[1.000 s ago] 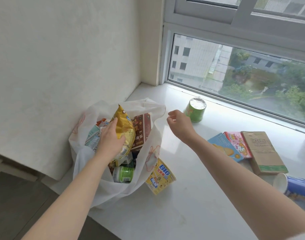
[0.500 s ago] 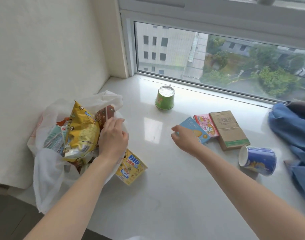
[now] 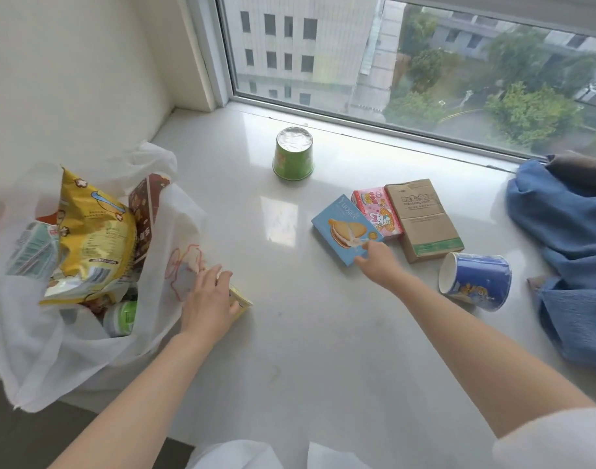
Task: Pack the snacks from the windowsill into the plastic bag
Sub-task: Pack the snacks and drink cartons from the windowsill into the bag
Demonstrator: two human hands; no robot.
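At 3 o'clock of the plastic bag point(image 3: 86, 350), the right hand point(image 3: 377, 262) touched the blue biscuit box point(image 3: 343, 228), grip unclenched; the left hand point(image 3: 207, 299) pressed the yellow cup point(image 3: 240, 301), grip relaxed. Risk: box sliding away.

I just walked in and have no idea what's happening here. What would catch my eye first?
Probably the white plastic bag at the left end of the windowsill, stuffed with snacks, a yellow packet sticking out on top. The right hand touches a blue biscuit box lying beside a pink box. The left hand rests beside the bag.
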